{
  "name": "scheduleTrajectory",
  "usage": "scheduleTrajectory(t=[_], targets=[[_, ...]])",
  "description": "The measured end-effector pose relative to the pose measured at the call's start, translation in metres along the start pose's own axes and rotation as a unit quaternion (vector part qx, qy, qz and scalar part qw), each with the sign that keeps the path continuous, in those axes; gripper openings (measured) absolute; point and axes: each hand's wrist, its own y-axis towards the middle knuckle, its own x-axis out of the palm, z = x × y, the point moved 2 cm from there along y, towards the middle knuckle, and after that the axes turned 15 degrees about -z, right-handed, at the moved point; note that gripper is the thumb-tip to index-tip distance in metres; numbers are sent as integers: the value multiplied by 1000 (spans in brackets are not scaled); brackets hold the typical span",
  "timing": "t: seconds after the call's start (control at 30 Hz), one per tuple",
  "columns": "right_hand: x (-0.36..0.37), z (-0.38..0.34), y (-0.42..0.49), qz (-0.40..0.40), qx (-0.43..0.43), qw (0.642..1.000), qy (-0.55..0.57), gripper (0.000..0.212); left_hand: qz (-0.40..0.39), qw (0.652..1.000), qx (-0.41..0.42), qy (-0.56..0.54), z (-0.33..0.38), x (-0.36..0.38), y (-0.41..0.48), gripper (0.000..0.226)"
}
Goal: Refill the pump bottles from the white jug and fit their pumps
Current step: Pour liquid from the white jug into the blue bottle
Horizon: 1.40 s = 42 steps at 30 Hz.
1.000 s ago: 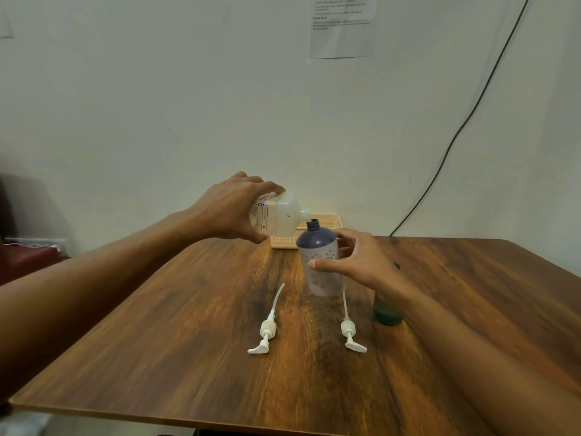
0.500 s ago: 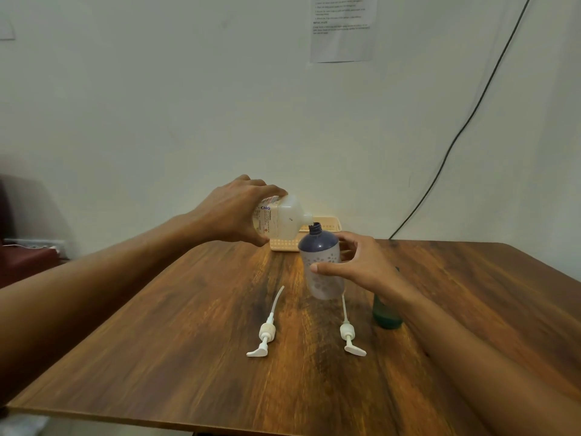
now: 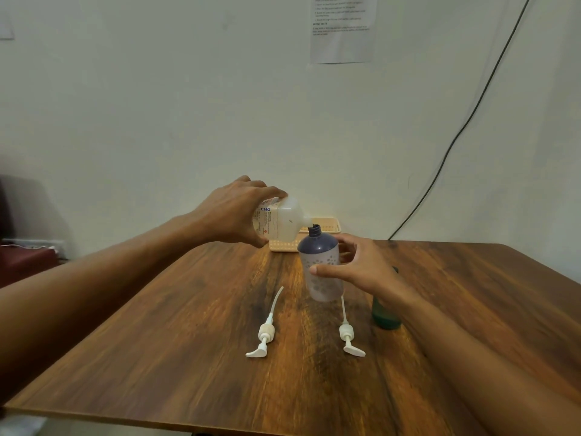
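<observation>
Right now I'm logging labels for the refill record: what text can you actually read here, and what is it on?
"CHG": blue letters on the white jug label.
Smaller print and a red mark below it: too small to read.
Printed sheet on the wall: lines of text, blurred, unreadable.
Purple bottle: dotted pattern only, no words.

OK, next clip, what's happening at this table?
A person is refilling a pump bottle. The left hand holds the white jug tipped on its side, spout at the open neck of the purple bottle, which the right hand steadies upright. Two pumps lie unfitted on the table. A green bottle stands partly hidden behind the right wrist.
</observation>
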Motion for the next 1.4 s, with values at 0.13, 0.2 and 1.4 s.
scheduleTrajectory(t=[0.13,0.2,1.4], targets=[[-1,1,0,-2,-1,1000,1,73,-2,1000,0,3,1,-2,1,98],[-1,0,0,-2,-3,1000,-2,73,-5,1000,0,3,1,-2,1,98],[1,4,0,-1,-7,1000,6,77,-12,1000,0,8,2,-3,1,98]])
